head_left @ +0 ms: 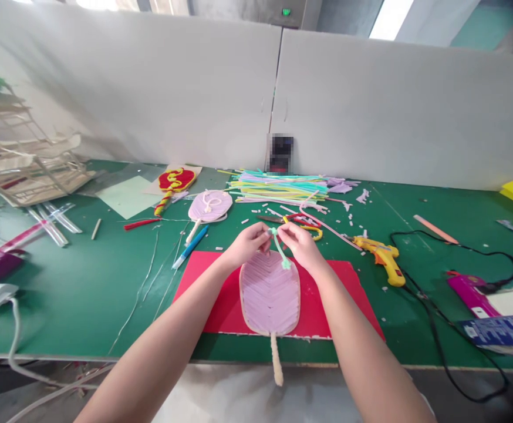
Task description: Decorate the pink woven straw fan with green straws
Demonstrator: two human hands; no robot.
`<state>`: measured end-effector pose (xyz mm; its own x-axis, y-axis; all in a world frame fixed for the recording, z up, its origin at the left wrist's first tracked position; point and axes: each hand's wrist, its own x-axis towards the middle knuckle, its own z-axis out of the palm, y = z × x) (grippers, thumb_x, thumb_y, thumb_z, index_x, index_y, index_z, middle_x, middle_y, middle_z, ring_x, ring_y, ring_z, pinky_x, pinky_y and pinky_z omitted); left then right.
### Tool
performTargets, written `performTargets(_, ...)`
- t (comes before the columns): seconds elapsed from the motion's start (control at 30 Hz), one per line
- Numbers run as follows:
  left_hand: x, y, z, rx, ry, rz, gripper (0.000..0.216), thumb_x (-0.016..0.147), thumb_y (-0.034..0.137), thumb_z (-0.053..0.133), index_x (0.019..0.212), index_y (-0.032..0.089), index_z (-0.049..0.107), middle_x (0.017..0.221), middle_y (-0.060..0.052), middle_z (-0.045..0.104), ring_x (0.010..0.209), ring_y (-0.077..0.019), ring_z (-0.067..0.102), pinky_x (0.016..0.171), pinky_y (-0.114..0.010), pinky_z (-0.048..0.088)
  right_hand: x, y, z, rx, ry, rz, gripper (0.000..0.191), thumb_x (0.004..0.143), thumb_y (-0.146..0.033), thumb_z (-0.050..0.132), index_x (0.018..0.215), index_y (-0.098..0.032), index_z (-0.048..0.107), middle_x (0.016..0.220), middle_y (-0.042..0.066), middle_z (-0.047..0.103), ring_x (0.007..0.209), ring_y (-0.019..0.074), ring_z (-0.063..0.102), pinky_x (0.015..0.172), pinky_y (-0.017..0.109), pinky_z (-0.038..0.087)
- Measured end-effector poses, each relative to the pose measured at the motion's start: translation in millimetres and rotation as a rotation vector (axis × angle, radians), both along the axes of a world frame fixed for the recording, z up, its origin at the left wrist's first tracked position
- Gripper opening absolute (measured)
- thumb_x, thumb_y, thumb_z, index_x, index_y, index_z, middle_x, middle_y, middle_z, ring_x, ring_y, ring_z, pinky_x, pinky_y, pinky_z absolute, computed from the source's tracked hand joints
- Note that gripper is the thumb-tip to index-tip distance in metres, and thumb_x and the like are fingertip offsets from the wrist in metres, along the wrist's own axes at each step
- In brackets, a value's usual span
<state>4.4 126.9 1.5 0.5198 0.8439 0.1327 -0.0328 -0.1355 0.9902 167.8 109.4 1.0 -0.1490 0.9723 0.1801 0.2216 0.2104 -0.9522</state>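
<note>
My left hand [250, 239] and my right hand [299, 242] meet above the far end of a fan, fingertips pinched together. Between them they hold a mint-green pipe cleaner [279, 242], whose lower end is shaped into a small flower lying over the fan's upper right. The lilac fan [269, 294] has slanted rows of fuzzy strips, a cream rim and a cream handle that sticks out past the table's front edge. It rests on a red board [344, 294]. Exactly how the fingers close on the upper end is partly hidden.
Scissors [303, 220] and a bundle of coloured pipe cleaners [278, 188] lie beyond my hands. A yellow glue gun [382, 257] with a black cable is at right. Left are a blue pen [190, 247], a smaller lilac fan [210, 205] and a red-yellow fan [175, 179].
</note>
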Motion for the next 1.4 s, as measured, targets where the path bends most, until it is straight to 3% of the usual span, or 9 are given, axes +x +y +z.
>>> performTargets(0.53,-1.6,-2.1,3.8,-0.113,-0.071,-0.107,0.028,0.079,0.039,0.054,0.069,0.016,0.043,0.054,0.004,0.047,0.052,-0.0081,0.051,0.059,-0.024,0.045,2.9,-4.1,3.6,0.112,-0.117,0.036,0.019,0.083,-0.039,0.047,0.08,-0.022,0.056,0.07,-0.001,0.053,0.077,0.017,0.054,0.071,0.028,0.041)
performTargets(0.73,-2.9,-2.5,4.9,-0.143,-0.085,-0.119,0.023,0.079,0.036,0.054,0.073,0.015,0.046,0.056,0.004,0.049,0.052,-0.0083,0.051,0.059,-0.024,0.043,3.1,-7.0,6.8,0.17,-0.166,0.044,0.018,0.083,-0.036,0.048,0.082,-0.021,0.057,0.081,0.001,0.059,0.078,0.0164,0.054,0.073,0.028,0.041)
performTargets(1.23,-1.4,-6.9,1.3,0.221,0.208,0.089,0.011,0.082,0.023,0.044,0.073,0.016,0.048,0.058,0.004,0.048,0.057,-0.0082,0.044,0.06,-0.021,0.035,-1.3,-5.8,4.5,0.046,-0.115,0.032,0.013,0.081,-0.03,0.048,0.076,-0.02,0.052,0.069,-0.001,0.053,0.068,0.0147,0.051,0.064,0.026,0.039)
performTargets(1.4,-0.9,-4.7,-0.6,0.172,0.164,0.029,0.02,0.084,0.03,0.042,0.071,0.016,0.046,0.06,0.003,0.05,0.058,-0.0086,0.046,0.062,-0.022,0.037,-0.6,-6.7,5.0,0.143,-0.192,0.009,0.013,0.083,-0.03,0.046,0.078,-0.02,0.052,0.074,0.0,0.053,0.072,0.0149,0.05,0.067,0.027,0.038)
